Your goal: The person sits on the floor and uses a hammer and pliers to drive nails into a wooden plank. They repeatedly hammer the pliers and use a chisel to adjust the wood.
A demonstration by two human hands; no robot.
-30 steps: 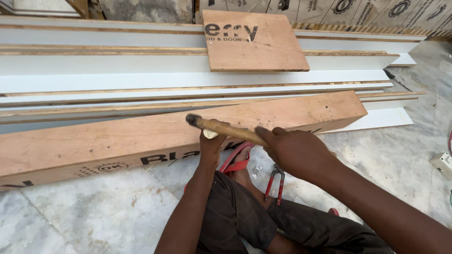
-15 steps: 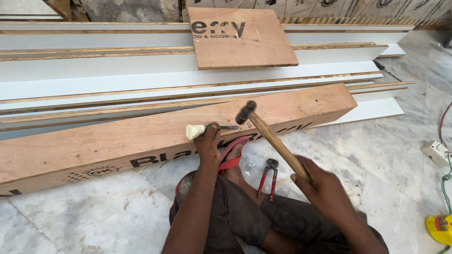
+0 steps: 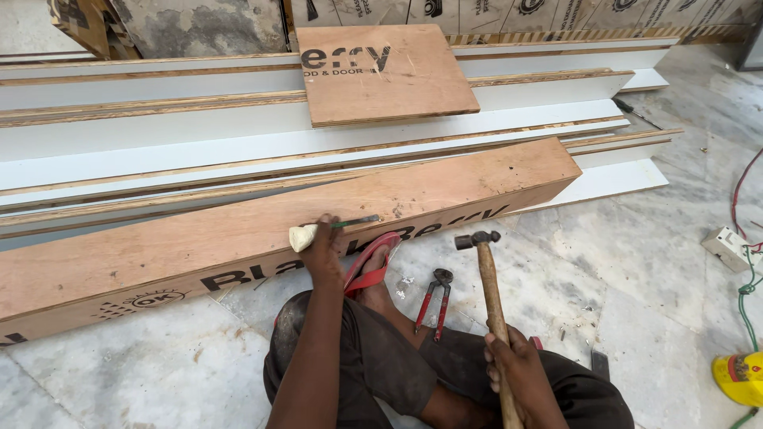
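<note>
Wooden-handled hammer (image 3: 486,294) stands upright, handle clenched low in right hand (image 3: 520,377), steel head up, just right of the thin green-tipped chisel (image 3: 334,227). Left hand (image 3: 324,253), nearer the work, grips that chisel lying lengthwise along the long brown plywood box beam (image 3: 238,230); white boards (image 3: 159,151) behind.

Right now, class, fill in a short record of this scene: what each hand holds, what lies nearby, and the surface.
left hand: holds a chisel against the plywood beam
right hand: grips a hammer, head raised off the beam
nearby: red pincers on the floor, red sandal by the beam
behind: white boards, plywood square
</note>
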